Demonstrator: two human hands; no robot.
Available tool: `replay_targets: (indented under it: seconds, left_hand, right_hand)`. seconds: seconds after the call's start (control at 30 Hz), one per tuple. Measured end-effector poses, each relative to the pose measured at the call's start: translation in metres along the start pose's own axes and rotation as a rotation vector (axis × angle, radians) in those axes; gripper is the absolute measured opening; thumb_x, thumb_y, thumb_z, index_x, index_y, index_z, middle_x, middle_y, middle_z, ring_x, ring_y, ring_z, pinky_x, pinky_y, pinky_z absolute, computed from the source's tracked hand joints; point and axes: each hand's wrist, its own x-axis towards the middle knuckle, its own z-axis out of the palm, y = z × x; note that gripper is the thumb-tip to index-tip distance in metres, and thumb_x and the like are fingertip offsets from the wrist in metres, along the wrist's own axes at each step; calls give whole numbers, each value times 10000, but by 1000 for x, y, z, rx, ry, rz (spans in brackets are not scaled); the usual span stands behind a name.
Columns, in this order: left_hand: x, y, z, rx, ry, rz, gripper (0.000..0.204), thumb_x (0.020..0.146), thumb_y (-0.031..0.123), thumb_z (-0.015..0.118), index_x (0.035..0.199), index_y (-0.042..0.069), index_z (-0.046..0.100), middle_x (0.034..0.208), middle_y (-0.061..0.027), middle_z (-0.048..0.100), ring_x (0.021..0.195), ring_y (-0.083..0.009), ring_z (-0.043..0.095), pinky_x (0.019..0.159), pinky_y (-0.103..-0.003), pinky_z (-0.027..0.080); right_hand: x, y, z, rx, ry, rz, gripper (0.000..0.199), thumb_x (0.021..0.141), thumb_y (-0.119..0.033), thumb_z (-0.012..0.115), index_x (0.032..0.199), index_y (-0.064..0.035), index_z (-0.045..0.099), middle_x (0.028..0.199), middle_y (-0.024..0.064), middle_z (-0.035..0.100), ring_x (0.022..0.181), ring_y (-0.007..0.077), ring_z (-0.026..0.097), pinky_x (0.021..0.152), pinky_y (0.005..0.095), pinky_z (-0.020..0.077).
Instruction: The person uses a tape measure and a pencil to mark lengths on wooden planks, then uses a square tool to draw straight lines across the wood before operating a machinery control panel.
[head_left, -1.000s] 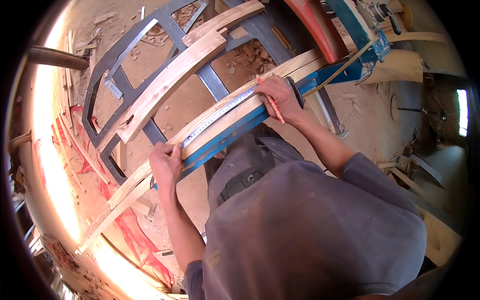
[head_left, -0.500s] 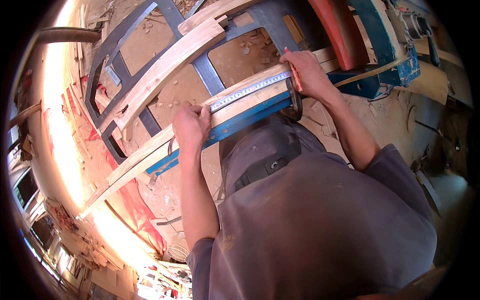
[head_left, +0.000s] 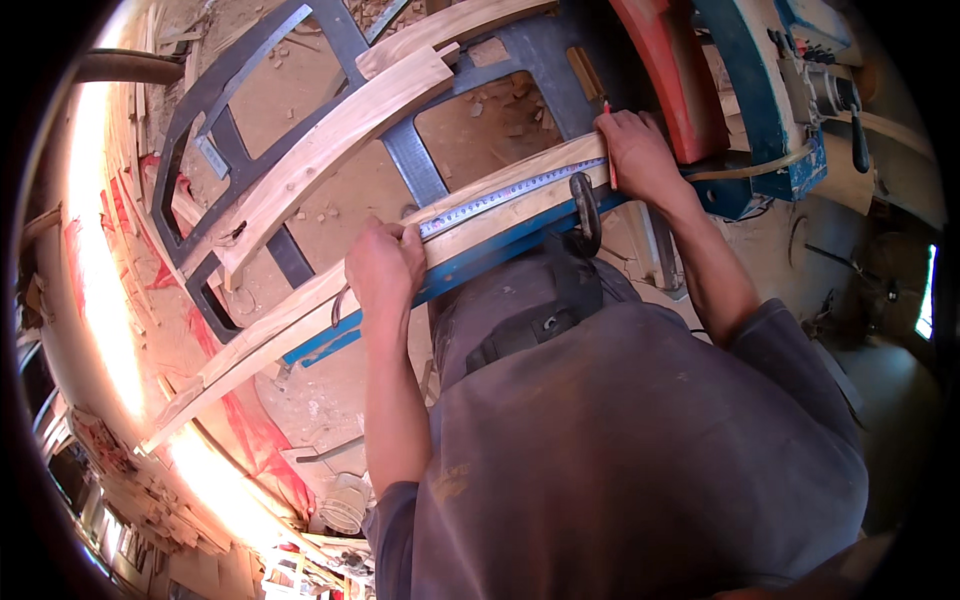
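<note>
Both hands are busy w/ one long steel ruler [head_left: 510, 190]. Left hand [head_left: 385, 275] has its grip clenched down on the near-left end of the ruler, pressing it flat on the wood plank [head_left: 300, 320]. Right hand [head_left: 640, 150] sits at the far-right end; its grip is pinched round a red pencil [head_left: 608, 150], tip down by the ruler edge.

Ruler lies along the top of the plank, and the plank rests on a blue rail [head_left: 480, 265] of the worktop. A black clamp [head_left: 585, 210] bites the plank and rail, just near-left of the right hand. Another plank [head_left: 330, 150] lies further off, across a dark metal frame [head_left: 230, 90].

What could go wrong, I think:
- Ruler is long & thin. If the left hand lets up a bit, it could slide, and the mark would land in the wrong spot.
- Pencil pushed too hard could nudge the ruler end sideways, or snap its tip.
- Plank sticks out a long way to the left w/ only one clamp seen. A lean on it could make it swing.
- Wood chips on the floor [head_left: 340, 390] look slippy for feet.
- Rough plank edge could give a splinter to the left hand.
</note>
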Motion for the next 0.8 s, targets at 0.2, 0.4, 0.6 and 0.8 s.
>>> replay_targets:
  seconds: [0.2, 0.4, 0.6, 0.8]
  left_hand:
    - [1, -5, 3, 12, 14, 57, 278, 922, 274, 722, 912, 18, 830, 973, -217, 713, 915, -429, 716, 835, -520, 558]
    - [3, -5, -1, -17, 13, 92, 257, 906, 251, 734, 894, 9, 821, 1040, -228, 728, 903, -419, 722, 812, -519, 566]
    - [4, -13, 8, -30, 70, 161, 277, 913, 281, 734, 869, 25, 831, 922, -194, 675, 863, -413, 697, 805, -504, 551]
    - [2, -15, 5, -45, 47, 130, 250, 904, 222, 734, 854, -16, 793, 1104, -242, 707, 905, -426, 711, 810, -525, 563]
  right_hand:
    - [8, 3, -6, 24, -87, -83, 319, 839, -132, 752, 1107, -43, 604, 1021, 214, 683, 1035, 408, 653, 964, 499, 476]
    - [50, -34, -10, 514, -387, -114, 271, 835, -85, 641, 1103, -50, 627, 1035, 204, 697, 1015, 428, 659, 871, 474, 515]
    - [95, -63, 5, 790, -737, -67, 162, 883, -106, 641, 1016, -19, 614, 885, 81, 620, 812, 197, 568, 748, 359, 475]
    - [96, -70, 16, 841, -702, -13, 194, 850, -62, 792, 966, -26, 641, 849, 42, 638, 809, 143, 584, 733, 334, 482]
